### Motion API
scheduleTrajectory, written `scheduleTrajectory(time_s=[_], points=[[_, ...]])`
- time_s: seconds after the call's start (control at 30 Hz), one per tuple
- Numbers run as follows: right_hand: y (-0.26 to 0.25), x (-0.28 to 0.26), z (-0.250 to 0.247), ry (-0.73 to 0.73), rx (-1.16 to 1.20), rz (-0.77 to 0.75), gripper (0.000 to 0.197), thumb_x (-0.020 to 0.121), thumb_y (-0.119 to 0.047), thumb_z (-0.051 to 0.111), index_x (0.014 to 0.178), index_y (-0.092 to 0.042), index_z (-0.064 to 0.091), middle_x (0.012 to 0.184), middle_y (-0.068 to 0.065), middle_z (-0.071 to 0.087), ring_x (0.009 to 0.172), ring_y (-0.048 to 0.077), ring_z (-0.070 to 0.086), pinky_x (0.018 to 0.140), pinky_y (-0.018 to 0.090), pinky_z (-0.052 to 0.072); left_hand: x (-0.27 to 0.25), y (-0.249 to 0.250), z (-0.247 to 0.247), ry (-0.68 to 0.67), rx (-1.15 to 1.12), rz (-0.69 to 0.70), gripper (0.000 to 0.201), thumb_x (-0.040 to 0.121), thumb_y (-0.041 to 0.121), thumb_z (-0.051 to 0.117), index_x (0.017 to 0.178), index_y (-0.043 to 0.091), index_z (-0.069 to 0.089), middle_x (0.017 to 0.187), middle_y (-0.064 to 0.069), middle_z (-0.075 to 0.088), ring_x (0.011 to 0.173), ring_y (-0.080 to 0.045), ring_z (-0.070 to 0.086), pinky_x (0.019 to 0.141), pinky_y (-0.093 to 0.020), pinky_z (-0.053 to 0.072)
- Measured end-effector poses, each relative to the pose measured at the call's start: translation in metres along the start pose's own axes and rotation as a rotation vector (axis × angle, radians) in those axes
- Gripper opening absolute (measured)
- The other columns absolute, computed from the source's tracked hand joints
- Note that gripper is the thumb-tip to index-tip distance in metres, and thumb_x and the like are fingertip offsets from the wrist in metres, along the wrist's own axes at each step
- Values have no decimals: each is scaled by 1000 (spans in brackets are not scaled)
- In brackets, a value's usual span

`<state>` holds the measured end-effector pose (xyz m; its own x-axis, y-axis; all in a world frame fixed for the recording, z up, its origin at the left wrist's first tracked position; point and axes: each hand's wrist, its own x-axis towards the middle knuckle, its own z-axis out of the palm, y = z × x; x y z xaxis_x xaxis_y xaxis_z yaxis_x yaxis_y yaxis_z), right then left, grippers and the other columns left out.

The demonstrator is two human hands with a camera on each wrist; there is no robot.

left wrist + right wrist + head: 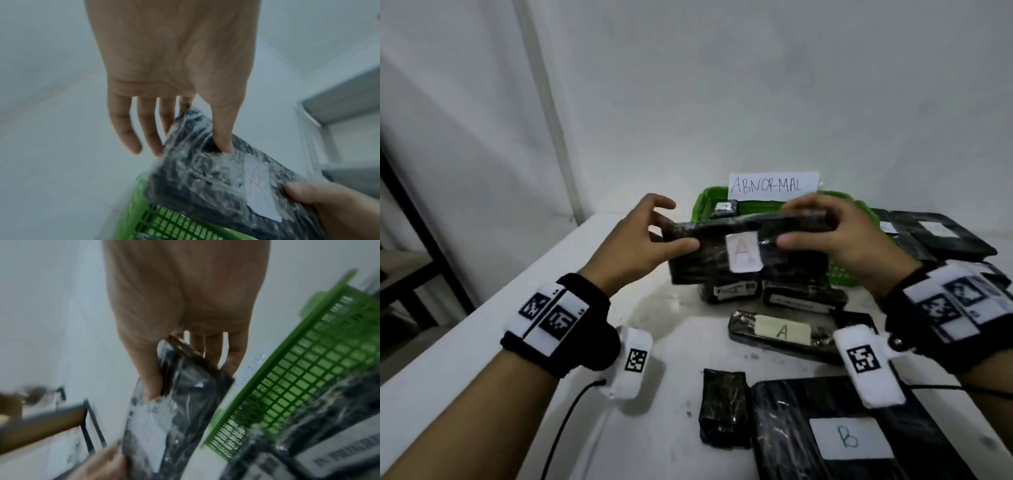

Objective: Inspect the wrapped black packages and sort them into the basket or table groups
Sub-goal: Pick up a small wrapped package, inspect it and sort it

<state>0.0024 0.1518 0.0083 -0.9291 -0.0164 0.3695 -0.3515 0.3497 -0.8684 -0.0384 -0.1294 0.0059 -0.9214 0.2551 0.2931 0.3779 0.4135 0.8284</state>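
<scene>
Inspecting a wrapped package (748, 253) labelled A: left hand (643, 236) pinches one end, right hand (839, 233) grasps the other; turn it slowly over the counter (671, 329), checking wrap.

The left hand (172, 53) reaches down, thumb pressed on the front of a black wrapped package (216, 183). Its other fingers (125, 129) hang straight behind the package. The right hand (337, 209) holds the other end by a white label (260, 188). A green basket (170, 225) sits below.
</scene>
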Motion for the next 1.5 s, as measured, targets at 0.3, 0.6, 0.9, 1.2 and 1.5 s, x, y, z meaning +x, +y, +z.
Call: scheduleTrajectory(time_s=[0.3,0.6,0.9,1.2,1.5], points=[[14,27,-12,398,610,249,27,90,-21,71,115,-13,66,92,1,78,76,13,76,56,34,61,40,27,64,-89,-695,12,57,88,16,69,138,18,42,101,1,73,82,-20,73,62,-28,58],[12,34,-55,312,644,243,78,63,-15,75,137,0,54,111,8,74,78,9,76,57,19,58,67,41,75,-140,-590,-69,60,82,45,65,135,23,48,106,-5,71,75,-18,69,56,-27,54],[24,22,-54,258,302,120,73,52,-11,81,123,-5,65,109,15,76,94,28,76,71,33,63,72,35,89,-47,-601,32,42,85,13,72,124,11,57,115,-9,71,90,-17,73,69,-33,62],[18,15,-51,299,224,84,44,75,-21,82,116,-11,69,98,5,79,82,20,76,61,32,56,62,38,92,-8,-562,108,53,72,32,76,120,16,59,106,-1,73,88,-15,74,62,-30,60],[19,17,-44,427,125,70,32,73,-16,88,101,-10,73,89,8,79,81,30,76,77,61,58,64,31,103,94,-502,121,27,85,16,75,105,15,57,81,2,66,60,-7,61,40,-20,39]])
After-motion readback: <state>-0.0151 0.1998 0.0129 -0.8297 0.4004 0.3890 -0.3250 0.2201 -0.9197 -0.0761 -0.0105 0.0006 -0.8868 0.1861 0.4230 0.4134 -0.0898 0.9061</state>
